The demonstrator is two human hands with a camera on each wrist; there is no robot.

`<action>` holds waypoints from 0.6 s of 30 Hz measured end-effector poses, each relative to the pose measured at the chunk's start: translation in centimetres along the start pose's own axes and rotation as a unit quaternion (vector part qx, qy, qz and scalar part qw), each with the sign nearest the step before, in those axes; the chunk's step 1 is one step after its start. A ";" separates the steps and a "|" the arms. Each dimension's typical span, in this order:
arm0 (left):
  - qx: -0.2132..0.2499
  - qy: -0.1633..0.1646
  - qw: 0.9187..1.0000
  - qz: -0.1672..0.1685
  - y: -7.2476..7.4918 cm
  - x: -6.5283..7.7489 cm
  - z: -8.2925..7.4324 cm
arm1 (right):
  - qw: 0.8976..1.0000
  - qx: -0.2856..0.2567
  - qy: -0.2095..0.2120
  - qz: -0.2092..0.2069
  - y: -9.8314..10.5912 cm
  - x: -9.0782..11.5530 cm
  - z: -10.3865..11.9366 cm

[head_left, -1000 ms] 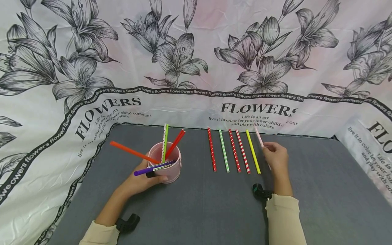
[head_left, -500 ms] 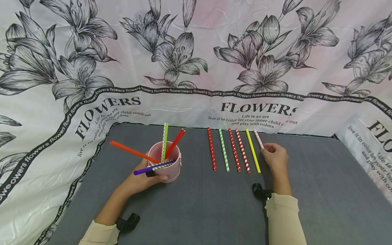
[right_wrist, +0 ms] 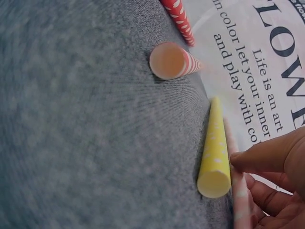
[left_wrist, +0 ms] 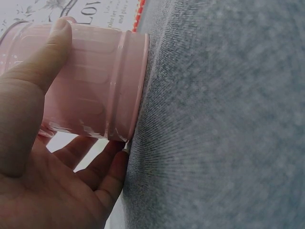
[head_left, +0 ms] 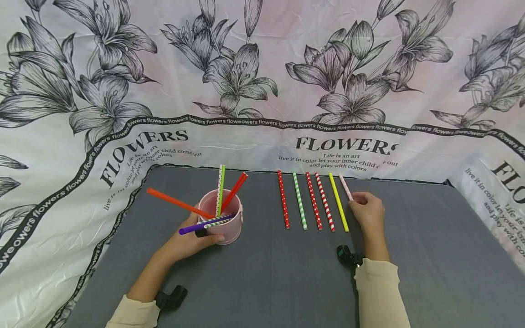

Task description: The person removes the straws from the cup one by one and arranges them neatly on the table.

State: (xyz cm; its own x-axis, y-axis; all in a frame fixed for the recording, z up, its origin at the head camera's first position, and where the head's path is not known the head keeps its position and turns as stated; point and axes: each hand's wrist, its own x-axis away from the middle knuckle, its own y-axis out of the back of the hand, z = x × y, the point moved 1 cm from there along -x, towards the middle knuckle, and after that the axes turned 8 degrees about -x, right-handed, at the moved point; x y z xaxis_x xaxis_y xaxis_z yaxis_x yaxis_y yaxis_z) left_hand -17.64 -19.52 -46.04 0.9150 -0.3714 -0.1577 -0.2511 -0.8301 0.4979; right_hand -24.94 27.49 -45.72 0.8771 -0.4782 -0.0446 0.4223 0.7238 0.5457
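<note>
Holding the pail in the left hand, with thumb laid across the wall and fingers around the other side. Smooth, glossy and pale pink, moulded with rounded panels and ringed by a raised band near the base; stands upright on the table. Cannot tell whether metal or plastic. Loosely filled with leaning tubes, among them the orange straw, purple straw, red straw and lime straw.

Pinching the pink straw narrowly between thumb and fingertips of the right hand, just right of the yellow straw, hollow and white-dotted. Can count four more leftward, apart and almost parallel: red-striped straw, green-striped straw, and red-dotted straws either side of the green. Matte grey and finely grained on the table; softly creased and flower-printed on the cloth behind.

Compared with a second ago, drawn slightly nearer at the pink straw, from overlapping the cloth's print to ending about at the table's far edge. Unchanged at the pail and along the rest of the row.
</note>
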 end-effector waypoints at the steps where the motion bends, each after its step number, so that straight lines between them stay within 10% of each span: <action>1: 0.000 0.001 1.000 0.000 0.0 0.0 0.0 | 1.000 0.001 0.001 -0.002 0.0 0.0 0.0; 18: 0.001 0.006 1.000 0.003 0.0 0.0 0.3 | 0.999 0.043 0.017 0.019 0.4 0.0 -0.1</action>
State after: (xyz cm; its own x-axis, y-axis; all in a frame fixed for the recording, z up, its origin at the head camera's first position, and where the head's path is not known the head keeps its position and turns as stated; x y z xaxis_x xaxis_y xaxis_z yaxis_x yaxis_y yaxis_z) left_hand -17.72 -19.66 -46.24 0.9174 -0.3707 -0.1447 -0.2563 -0.8286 0.4977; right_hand -24.75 27.85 -45.56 0.8998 -0.4333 -0.0510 0.3692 0.6941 0.6180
